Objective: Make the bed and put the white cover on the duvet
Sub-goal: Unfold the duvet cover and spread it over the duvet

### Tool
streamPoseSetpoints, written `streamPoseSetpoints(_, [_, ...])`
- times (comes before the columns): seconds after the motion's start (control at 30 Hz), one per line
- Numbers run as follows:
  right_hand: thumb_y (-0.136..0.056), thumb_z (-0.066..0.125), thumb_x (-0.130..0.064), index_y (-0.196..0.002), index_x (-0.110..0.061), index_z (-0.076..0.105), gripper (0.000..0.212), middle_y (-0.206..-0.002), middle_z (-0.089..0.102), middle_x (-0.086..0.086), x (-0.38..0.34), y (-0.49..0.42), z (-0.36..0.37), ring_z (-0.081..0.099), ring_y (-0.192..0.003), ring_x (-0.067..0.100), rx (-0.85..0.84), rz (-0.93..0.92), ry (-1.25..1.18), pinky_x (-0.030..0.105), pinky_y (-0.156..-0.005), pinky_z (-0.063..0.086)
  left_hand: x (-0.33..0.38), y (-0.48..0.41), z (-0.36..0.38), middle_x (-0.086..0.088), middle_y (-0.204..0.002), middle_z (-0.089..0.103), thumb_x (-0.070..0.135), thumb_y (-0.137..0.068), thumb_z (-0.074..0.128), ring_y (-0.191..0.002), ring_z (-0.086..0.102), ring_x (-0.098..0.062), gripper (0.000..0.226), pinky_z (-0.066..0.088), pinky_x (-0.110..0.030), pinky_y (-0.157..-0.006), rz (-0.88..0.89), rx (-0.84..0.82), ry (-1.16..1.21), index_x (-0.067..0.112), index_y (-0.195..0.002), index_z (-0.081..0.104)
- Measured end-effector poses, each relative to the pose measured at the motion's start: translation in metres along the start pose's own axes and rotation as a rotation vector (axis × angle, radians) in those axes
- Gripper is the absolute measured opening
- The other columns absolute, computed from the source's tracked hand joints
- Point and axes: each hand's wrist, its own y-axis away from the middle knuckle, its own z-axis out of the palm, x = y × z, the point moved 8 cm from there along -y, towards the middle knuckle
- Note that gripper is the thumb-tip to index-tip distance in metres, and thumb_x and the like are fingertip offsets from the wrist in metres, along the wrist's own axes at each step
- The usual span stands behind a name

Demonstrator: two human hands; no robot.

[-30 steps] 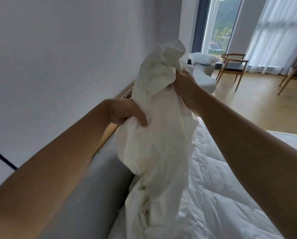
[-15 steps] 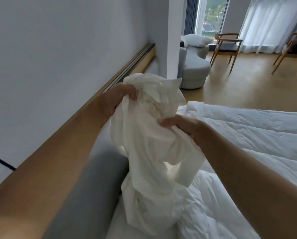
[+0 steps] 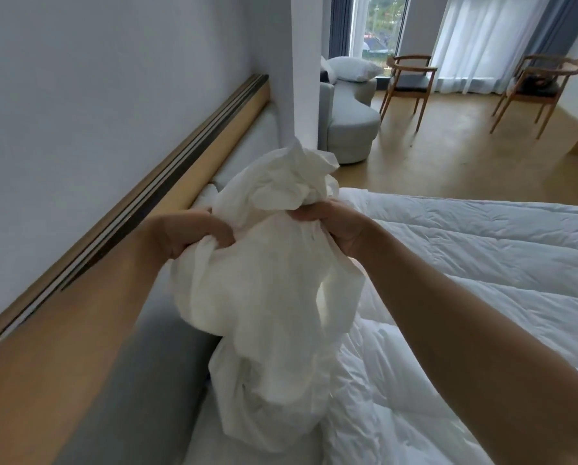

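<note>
A crumpled white cover [image 3: 274, 297] hangs bunched in front of me over the bed's left side. My left hand [image 3: 193, 234] grips a fold on its left edge. My right hand [image 3: 334, 223] grips the bunched cloth just below its crumpled top. The cover's lower end trails down onto the bed. A white quilted duvet [image 3: 482, 263] lies spread across the bed to the right, reaching under my right arm.
A grey padded headboard [image 3: 139, 380] with a wooden ledge [image 3: 186, 176] runs along the wall at left. Beyond a white pillar stands a grey armchair [image 3: 351, 119] with a pillow on it. Two wooden chairs [image 3: 411, 82] stand by the curtained window on the wood floor.
Both hands have come down with the cover from head height to chest height. My left hand shifted its hold lower on the left edge and my right took the bunched top.
</note>
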Motion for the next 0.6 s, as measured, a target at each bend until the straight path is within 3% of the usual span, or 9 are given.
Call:
streamPoseSetpoints(0.07, [-0.067,0.075,-0.009,-0.110,-0.005,0.069,0.044,-0.102,0.073,0.014,-0.004,-0.003,-0.003,0.072,-0.091,0.029,0.072,-0.025,-0.003,0.042,-0.078,0.061,-0.005,-0.002,0.007,-0.013,-0.105,0.076,0.028,-0.009,0.100,-0.091,0.075,-0.032,0.114,0.062,-0.044,-0.072,0.015,-0.022,0.119,0.014,-0.117,0.067])
streamPoseSetpoints(0.17, [-0.067,0.076,-0.010,-0.119,-0.003,0.067,0.053,-0.108,0.072,0.015,-0.006,-0.005,-0.003,0.071,-0.096,0.032,0.109,-0.028,0.028,0.046,-0.085,0.060,-0.008,0.008,0.028,-0.012,-0.091,0.078,0.036,-0.021,0.104,-0.076,0.076,-0.027,0.083,0.062,-0.037,-0.060,-0.005,-0.106,0.318,0.013,-0.097,0.080])
streamPoseSetpoints(0.23, [-0.073,0.077,-0.008,-0.116,-0.005,0.068,0.043,-0.104,0.074,0.013,-0.005,-0.006,-0.001,0.071,-0.093,0.030,0.090,-0.021,0.063,0.044,-0.081,0.061,-0.015,0.011,0.037,-0.011,-0.094,0.078,0.027,-0.040,0.101,-0.081,0.077,-0.026,0.079,0.062,-0.037,-0.063,-0.051,-0.160,0.240,0.011,-0.111,0.073])
streamPoseSetpoints(0.3, [-0.076,0.075,-0.005,-0.104,-0.009,0.071,0.029,-0.093,0.075,0.009,-0.002,-0.006,0.001,0.073,-0.084,0.026,0.064,-0.020,0.076,0.038,-0.072,0.061,-0.025,0.012,0.045,-0.011,-0.109,0.076,0.021,-0.043,0.102,-0.097,0.075,-0.029,0.094,0.062,-0.040,-0.071,-0.127,-0.258,0.077,0.014,-0.127,0.059])
streamPoseSetpoints(0.4, [-0.067,0.074,-0.012,-0.101,-0.012,0.072,0.035,-0.090,0.076,0.008,-0.002,-0.005,0.002,0.074,-0.078,0.022,0.046,-0.046,0.071,0.034,-0.067,0.061,-0.026,0.014,0.046,-0.011,-0.117,0.074,0.016,-0.061,0.091,-0.106,0.072,-0.031,0.080,0.062,-0.043,-0.076,-0.135,-0.263,0.074,0.015,-0.133,0.055])
streamPoseSetpoints(0.6, [-0.067,0.075,-0.014,-0.118,-0.009,0.068,0.051,-0.100,0.075,0.012,-0.007,-0.005,-0.010,0.074,-0.085,0.026,0.070,-0.074,0.054,0.037,-0.070,0.060,-0.017,0.009,0.031,-0.017,-0.114,0.074,0.021,-0.037,0.103,-0.099,0.074,-0.034,0.088,0.062,-0.043,-0.072,-0.006,-0.180,0.292,0.009,-0.118,0.069])
